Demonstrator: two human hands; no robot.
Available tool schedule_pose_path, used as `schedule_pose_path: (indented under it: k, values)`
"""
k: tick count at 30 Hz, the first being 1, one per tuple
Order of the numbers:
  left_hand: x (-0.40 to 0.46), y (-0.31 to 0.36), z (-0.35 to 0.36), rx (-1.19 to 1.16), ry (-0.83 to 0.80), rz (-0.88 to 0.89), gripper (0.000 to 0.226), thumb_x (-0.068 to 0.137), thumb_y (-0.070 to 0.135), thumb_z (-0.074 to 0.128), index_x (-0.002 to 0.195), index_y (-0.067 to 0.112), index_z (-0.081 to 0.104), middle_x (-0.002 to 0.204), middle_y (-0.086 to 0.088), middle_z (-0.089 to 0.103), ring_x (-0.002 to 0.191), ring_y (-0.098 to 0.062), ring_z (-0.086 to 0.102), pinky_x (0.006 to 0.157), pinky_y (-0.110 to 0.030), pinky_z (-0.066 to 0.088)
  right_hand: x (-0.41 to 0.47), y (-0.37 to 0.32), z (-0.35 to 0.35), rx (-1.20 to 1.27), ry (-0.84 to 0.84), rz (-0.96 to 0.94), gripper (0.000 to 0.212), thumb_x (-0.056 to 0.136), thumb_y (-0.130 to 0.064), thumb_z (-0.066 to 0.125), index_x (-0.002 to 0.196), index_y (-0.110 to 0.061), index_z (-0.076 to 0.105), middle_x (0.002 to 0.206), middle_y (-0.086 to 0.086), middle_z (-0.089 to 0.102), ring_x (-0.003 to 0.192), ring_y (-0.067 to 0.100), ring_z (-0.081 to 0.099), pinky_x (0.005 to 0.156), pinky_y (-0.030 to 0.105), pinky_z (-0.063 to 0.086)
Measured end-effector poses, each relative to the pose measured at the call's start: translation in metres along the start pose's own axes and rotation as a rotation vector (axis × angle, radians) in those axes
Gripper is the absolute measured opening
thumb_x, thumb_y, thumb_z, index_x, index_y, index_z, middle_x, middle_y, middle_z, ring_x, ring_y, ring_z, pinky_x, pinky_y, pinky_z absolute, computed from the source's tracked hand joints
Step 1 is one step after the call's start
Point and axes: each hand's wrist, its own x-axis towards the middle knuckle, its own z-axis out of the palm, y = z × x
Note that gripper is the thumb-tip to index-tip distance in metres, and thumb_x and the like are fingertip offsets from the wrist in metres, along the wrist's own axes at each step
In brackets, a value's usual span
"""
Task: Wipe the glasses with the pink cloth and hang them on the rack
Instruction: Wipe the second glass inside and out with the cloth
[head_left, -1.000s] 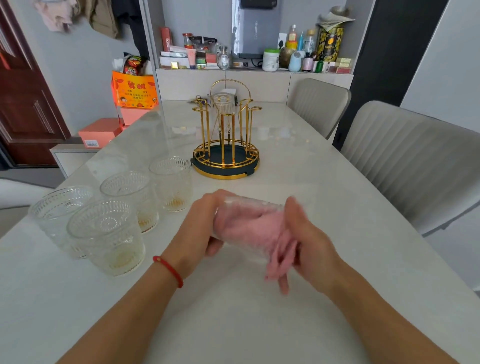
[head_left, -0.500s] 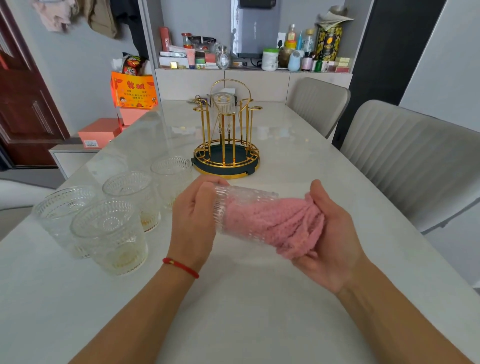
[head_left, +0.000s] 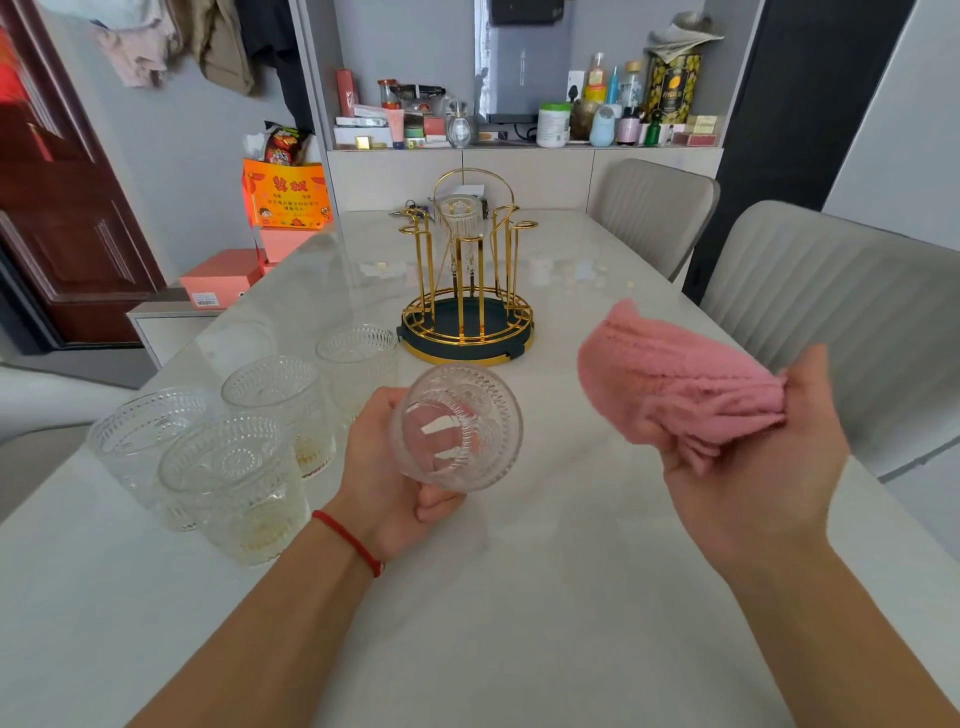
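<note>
Head view shows the left hand (head_left: 387, 467) at centre frame, its fingers curled round a patterned glass (head_left: 457, 427) tipped on its side with the mouth toward the camera. The right hand (head_left: 748, 467), at right of frame, pinches the bunched pink cloth (head_left: 675, 384) against its palm, well apart from the glass. Four more glasses (head_left: 228, 467) stand on the desk (head_left: 519, 597) at lower left. The gold rack (head_left: 467, 291) sits at upper centre, one glass already hung on it. The held glass looks rigid, brittle and likely slick where smooth; its embossed wall probably offers the surest hold, gripped round the body. The cloth is soft and light.
</note>
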Motion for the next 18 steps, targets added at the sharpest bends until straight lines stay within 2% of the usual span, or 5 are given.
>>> schedule_pose_path:
  k: [6,8,12,15,18]
  values:
    - [0.004,-0.004,0.0,0.033,-0.01,-0.008,0.05,0.066,0.05,0.055,0.097,0.01,0.055,0.083,-0.014,0.056,0.037,-0.019,0.032,0.042,-0.02,0.018,-0.004,0.029,0.008,-0.266,-0.151,-0.014,0.102,0.081,-0.077,0.044,0.136,0.008,0.05,0.129,0.041,0.056,0.12,0.056,0.056,0.103,0.081,0.031]
    - [0.003,-0.003,0.002,0.031,-0.009,-0.015,0.035,0.075,0.044,0.05,0.089,0.012,0.054,0.08,-0.013,0.049,0.036,-0.018,0.03,0.042,-0.019,0.018,-0.005,0.035,0.009,-0.298,-0.113,-0.009,0.107,0.075,-0.079,0.052,0.132,0.012,0.051,0.126,0.048,0.05,0.105,0.054,0.058,0.083,0.059,0.054]
    - [0.005,-0.006,0.004,0.07,-0.003,-0.06,0.029,0.091,0.033,0.034,0.074,0.017,0.051,0.071,-0.007,0.042,0.037,-0.017,0.03,0.039,-0.017,0.017,-0.006,0.049,0.013,-0.555,-0.144,-0.044,0.087,0.067,-0.089,0.044,0.072,-0.008,0.074,0.063,0.022,0.056,0.056,0.023,0.052,0.064,0.038,0.045]
    - [0.007,-0.009,0.005,0.111,0.012,-0.116,0.023,0.092,0.034,0.034,0.083,0.017,0.046,0.067,-0.006,0.046,0.035,-0.018,0.034,0.036,-0.014,0.021,-0.007,0.058,0.013,-0.554,-0.346,0.081,0.082,0.045,-0.097,0.061,0.083,-0.025,0.077,0.062,0.007,0.049,0.051,0.012,0.046,0.057,0.031,0.04]
    - [0.007,-0.009,0.003,0.128,0.054,-0.115,0.022,0.094,0.036,0.037,0.091,0.016,0.046,0.069,-0.008,0.045,0.034,-0.018,0.036,0.034,-0.014,0.025,-0.003,0.058,0.006,-0.272,-0.414,0.291,0.09,0.057,-0.073,0.08,0.128,-0.019,0.069,0.107,0.025,0.048,0.075,0.034,0.048,0.065,0.039,0.038]
